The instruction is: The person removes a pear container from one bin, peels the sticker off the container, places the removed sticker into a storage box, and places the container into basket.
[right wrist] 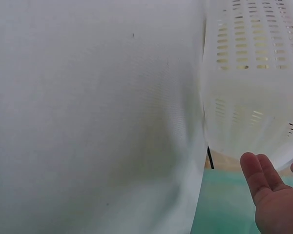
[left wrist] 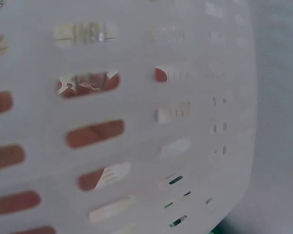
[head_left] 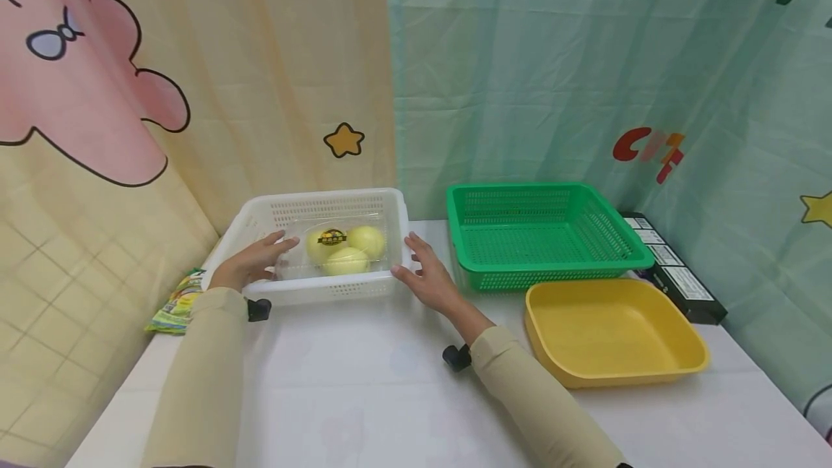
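A clear plastic box of round yellow-green fruit, with a black and gold label, lies inside a white slotted basket. Over the basket's left side reaches my left hand, its fingers extended at the box's left end; whether they touch it I cannot tell. Skin shows only through the slots of the basket wall in the left wrist view. Beside the basket's right rim is my right hand, fingers extended and thumb near the front right corner. In the right wrist view, that hand is close to the basket's corner.
A green slotted basket stands right of the white one, with a yellow tub in front of it. Black boxes with white labels line the right edge. A green and yellow packet lies left. Curtains hang behind the table.
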Tool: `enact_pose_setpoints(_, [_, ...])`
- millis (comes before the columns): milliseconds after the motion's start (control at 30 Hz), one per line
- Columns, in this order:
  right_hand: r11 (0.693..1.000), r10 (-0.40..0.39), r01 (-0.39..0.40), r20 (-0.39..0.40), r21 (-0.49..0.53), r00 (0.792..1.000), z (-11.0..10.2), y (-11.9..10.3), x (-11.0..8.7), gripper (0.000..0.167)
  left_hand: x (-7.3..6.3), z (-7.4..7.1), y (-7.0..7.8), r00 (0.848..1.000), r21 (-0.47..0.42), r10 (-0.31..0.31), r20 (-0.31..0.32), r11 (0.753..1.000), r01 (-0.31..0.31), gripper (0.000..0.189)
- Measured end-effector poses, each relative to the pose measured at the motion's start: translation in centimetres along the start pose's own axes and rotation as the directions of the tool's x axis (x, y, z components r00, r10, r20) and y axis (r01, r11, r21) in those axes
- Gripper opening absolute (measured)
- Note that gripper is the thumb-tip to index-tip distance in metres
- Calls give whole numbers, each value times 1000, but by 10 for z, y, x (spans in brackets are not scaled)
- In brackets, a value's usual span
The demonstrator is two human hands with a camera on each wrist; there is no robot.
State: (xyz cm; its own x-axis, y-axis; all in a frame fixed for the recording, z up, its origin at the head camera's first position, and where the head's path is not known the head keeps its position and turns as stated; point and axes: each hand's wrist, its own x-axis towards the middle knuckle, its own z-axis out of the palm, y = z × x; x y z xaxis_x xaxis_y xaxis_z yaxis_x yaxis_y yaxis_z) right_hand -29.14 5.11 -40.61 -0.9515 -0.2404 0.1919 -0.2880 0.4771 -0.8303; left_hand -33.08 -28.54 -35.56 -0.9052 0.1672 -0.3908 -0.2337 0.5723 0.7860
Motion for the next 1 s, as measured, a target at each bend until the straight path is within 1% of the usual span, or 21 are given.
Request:
enact_pose_setpoints(167, [1000, -5, 5, 16, -9, 1000, -1, 1, 0, 71, 0, 0, 0, 1000, -10, -8, 16, 1000, 8, 90])
enact_pose_setpoints(400, [1000, -3, 3, 26, -4, 1000, 1, 3, 1, 71, 3, 0, 0, 999, -68, -17, 46, 998, 20, 90])
enact_pose_setpoints(533, [1000, -5, 5, 27, -24, 1000, 1, 3, 2, 72, 5, -1, 1, 998, -69, -35, 60, 997, 39, 91])
enact_pose_setpoints(633, [999, -12, 13, 29, -31, 1000, 1, 3, 2, 72, 6, -1, 1, 996, -64, -36, 81, 997, 41, 94])
enact_pose_setpoints(700, [999, -12, 13, 31, -29, 999, 0, 2, 1, 73, 7, -1, 2, 996, -61, -25, 90, 998, 31, 95])
enact_pose_setpoints(833, [1000, -5, 5, 32, -21, 999, -1, 1, 0, 74, 6, 0, 3, 996, -68, 6, 86, 998, 0, 95])
enact_pose_setpoints(1000, [999, -13, 14, 36, -29, 999, -1, 3, 1, 74, 6, 0, 2, 996, -98, 55, 75, 994, -47, 96])
